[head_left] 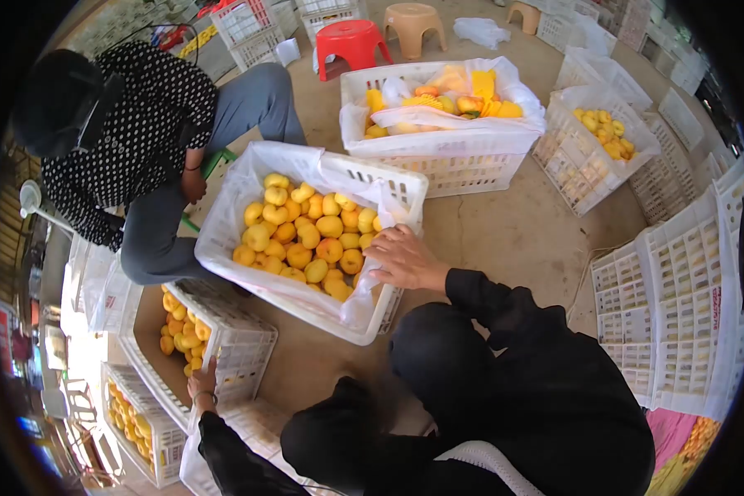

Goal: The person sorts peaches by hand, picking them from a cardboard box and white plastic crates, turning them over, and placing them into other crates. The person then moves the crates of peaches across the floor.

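My right hand lies with its fingers spread on the plastic liner at the right edge of a white crate full of yellow flat fruit. Lower left, my left hand is at the rim of a second white crate, which is tilted and holds more yellow fruit. The fingers of that hand look closed over the crate's edge. Beneath it stands another white crate with fruit.
A person in a dotted shirt sits at the upper left. Behind stand a lined fruit crate, a red stool, a tan stool and a smaller fruit crate. Stacked crates line the right.
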Tool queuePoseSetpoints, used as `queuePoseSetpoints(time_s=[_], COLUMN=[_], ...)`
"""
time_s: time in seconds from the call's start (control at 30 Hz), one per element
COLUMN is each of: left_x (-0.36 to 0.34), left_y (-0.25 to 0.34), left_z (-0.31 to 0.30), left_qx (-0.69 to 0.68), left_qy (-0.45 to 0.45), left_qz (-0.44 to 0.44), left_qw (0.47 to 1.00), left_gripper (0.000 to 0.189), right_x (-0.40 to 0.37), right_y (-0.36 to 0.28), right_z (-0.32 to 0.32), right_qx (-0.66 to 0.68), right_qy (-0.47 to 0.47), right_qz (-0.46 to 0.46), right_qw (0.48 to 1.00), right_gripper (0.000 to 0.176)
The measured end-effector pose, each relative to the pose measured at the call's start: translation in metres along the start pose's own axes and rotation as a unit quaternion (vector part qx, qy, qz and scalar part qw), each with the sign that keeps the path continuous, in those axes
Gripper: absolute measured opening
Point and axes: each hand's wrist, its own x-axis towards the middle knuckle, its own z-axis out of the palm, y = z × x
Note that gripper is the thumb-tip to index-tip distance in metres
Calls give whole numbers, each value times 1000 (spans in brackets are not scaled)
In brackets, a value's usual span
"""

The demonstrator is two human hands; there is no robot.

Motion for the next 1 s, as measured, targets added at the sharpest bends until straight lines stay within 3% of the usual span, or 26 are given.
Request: queuePoseSetpoints(time_s=[0.23, 0.53, 0.73, 0.8, 1.0], left_x=[-24, -42, -61, -66, -71], left_y=[25, 41, 35, 37, 43], left_z=[-34, -50, -41, -42, -46], left_qx=[21, -15, 17, 11, -22], left_qy=[-49, -75, -65, -99, -90], left_qz=[-27, -37, -5, 9, 4], left_qw=[998, 996, 998, 995, 996], left_gripper=[74, 80, 81, 83, 75], right_x=[6, 5, 13, 11, 14], right_y=[-5, -4, -11, -9, -14], right_z=[-6, -6, -10, -10, -12], right_qx=[-5, 1, 0, -3, -13], right_qy=[15, 0, -9, -3, -38], right_qz=[-13, -15, -29, -29, -23], right_qw=[1000, 1000, 1000, 1000, 999], right_gripper=[24, 23, 22, 22, 22])
